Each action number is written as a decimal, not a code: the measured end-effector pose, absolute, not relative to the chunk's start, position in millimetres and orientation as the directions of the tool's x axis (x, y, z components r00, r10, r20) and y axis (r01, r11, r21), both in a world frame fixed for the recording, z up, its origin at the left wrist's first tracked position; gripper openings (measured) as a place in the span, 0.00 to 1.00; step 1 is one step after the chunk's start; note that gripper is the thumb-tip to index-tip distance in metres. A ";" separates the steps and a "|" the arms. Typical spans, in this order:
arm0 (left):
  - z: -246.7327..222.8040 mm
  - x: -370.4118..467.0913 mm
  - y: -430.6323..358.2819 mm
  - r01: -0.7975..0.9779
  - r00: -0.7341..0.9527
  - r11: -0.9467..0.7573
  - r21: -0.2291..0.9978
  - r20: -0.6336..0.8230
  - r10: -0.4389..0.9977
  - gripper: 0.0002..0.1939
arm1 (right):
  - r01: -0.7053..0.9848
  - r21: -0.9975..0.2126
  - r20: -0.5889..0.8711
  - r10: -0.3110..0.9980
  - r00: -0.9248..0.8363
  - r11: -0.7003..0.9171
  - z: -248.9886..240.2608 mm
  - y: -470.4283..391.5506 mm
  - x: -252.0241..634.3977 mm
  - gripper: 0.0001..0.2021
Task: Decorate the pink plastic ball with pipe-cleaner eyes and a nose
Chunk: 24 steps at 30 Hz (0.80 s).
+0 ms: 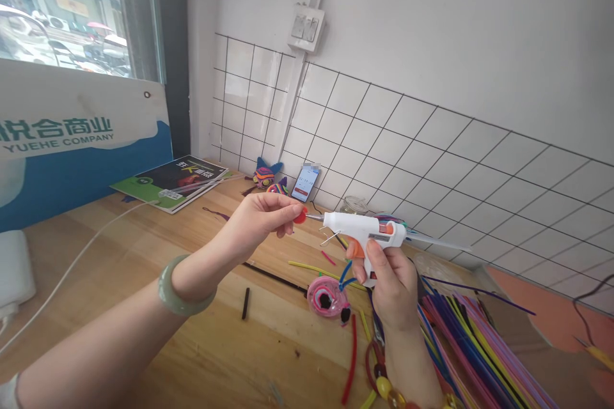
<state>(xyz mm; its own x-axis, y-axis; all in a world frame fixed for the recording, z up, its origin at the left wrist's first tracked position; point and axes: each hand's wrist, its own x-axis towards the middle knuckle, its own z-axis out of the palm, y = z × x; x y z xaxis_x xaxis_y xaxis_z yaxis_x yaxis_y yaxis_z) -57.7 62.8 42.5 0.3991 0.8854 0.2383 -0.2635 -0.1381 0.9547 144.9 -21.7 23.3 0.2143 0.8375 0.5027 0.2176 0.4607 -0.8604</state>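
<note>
L forearm [125,326] is nearest, angling in from near left over the wooden tabletop [211,345]. Bundle of coloured stems [474,339] lies near right. Held up mid-scene: white glue gun [355,225], long axis running L–R, approx. level, nozzle [315,217] pointing left, glue stick [441,243] out the right end. R hand [396,281] is wrapped round its handle, fingers at the orange trigger [355,247]; can't tell if squeezed. L hand [268,214] is in a thumb-&-finger pinch by the nozzle. Pink coil [316,307] sits on the wood left of R hand. Smallest: red piece [300,216], gripped in that pinch at the nozzle tip; contact unclear. Step in hand looks like gluing; next move prob. calls for steady aim w/ fingertips clear of the likely hot tip.
</note>
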 end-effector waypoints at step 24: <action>41.9 -54.7 62.7 -0.280 0.411 -0.111 0.953 0.224 0.883 0.09 | 0.214 -0.857 0.509 0.837 0.202 0.470 22.4 -21.8 147.1 0.13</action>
<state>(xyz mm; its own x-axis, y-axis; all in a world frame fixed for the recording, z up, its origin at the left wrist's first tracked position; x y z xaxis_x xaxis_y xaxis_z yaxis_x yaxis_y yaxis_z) -54.7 62.7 41.9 0.4114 0.8835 0.2241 -0.2804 -0.1113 0.9534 147.1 -21.8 22.4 0.2023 0.8365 0.5092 0.2137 0.4698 -0.8565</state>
